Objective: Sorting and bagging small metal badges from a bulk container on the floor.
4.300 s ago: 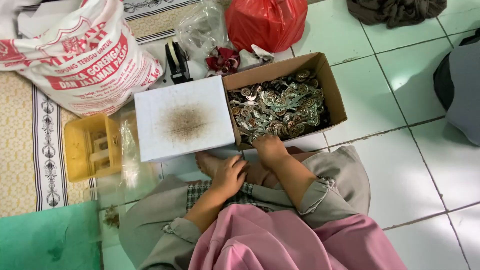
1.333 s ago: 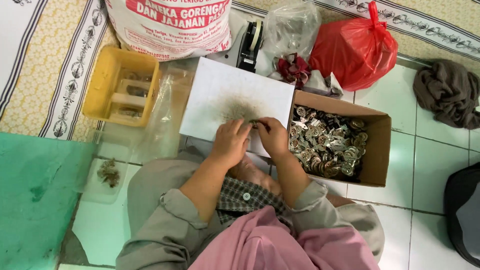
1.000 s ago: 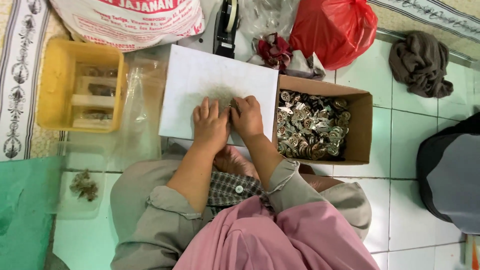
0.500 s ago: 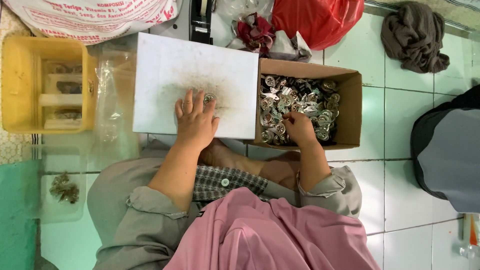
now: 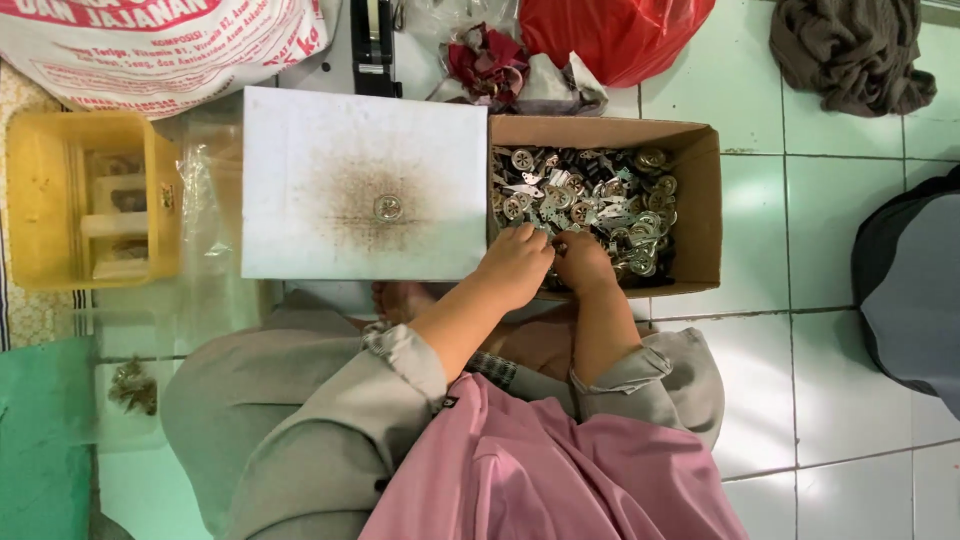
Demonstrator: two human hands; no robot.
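Note:
Both hands reach into a brown cardboard box (image 5: 700,210) filled with several small metal parts (image 5: 590,195). My left hand (image 5: 515,265) rests at the box's near left corner, fingers curled among the parts. My right hand (image 5: 583,262) is beside it, fingers bent down into the pile. What either hand grips is hidden. A white square board (image 5: 300,150) with a rusty stain lies left of the box, and one round metal piece (image 5: 387,207) sits at its middle.
A yellow plastic tray (image 5: 40,200) stands at the left, with clear plastic bags (image 5: 205,230) beside it. A large printed sack (image 5: 150,40), a black tape dispenser (image 5: 372,40), a red bag (image 5: 610,35) and a dark cloth (image 5: 850,50) lie beyond. A green mat (image 5: 40,440) is at lower left.
My left hand left the white board and moved right into the box beside my right hand. A round metal piece now lies alone on the board.

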